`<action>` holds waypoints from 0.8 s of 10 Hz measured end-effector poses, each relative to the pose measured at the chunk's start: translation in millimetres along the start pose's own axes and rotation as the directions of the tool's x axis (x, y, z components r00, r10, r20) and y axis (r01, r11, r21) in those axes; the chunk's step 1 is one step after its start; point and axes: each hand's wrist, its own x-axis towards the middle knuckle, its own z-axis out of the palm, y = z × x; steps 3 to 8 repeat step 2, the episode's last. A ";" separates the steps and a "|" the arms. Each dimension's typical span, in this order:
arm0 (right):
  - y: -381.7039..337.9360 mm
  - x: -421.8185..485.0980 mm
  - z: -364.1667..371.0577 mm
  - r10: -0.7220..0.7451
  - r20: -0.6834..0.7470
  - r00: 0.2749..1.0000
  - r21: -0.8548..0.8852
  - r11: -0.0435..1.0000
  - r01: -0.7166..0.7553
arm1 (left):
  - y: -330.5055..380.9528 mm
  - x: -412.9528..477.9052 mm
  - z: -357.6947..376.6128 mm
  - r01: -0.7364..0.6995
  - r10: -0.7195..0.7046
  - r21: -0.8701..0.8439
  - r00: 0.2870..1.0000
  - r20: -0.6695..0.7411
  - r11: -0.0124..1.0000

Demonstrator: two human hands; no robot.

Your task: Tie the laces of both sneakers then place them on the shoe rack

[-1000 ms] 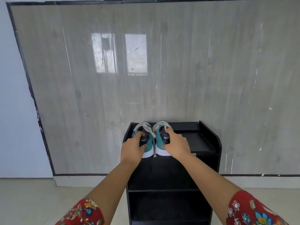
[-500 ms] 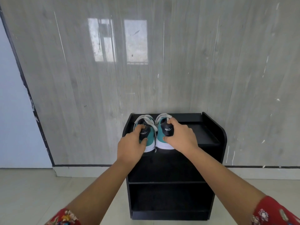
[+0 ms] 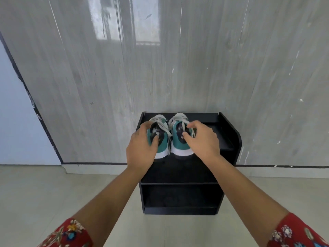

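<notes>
L hand point(image 3: 142, 148) grips L sneaker point(image 3: 162, 146) heel, R hand point(image 3: 203, 141) grips R sneaker point(image 3: 179, 145) heel; both atop shoe rack point(image 3: 235, 139), side by side.

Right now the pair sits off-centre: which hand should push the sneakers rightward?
Left, probably: the left hand grips the left sneaker from its outer side; the right hand sits toward the bare shelf.

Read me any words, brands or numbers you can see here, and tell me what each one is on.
Nothing can be read.
Left sneaker: a white mark on its black patch, too blurred to read.
Right sneaker: a small pale mark on its dark patch, beside the right hand, too blurred to read.
Shoe rack and wall: no text.
</notes>
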 end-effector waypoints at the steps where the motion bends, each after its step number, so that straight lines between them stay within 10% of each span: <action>1: -25.4 13.9 -31.5 0.090 0.119 0.989 0.237 0.965 -0.117 | 38.5 29.2 -28.5 0.133 -0.129 -0.175 0.991 0.034 0.975; 2: -62.5 29.6 -75.1 0.219 0.189 0.957 0.377 0.884 -0.277 | 85.6 65.1 -72.2 0.341 -0.321 -0.234 0.940 0.118 0.910; 8: -62.5 29.6 -75.1 0.219 0.189 0.957 0.377 0.884 -0.277 | 85.6 65.1 -72.2 0.341 -0.321 -0.234 0.940 0.118 0.910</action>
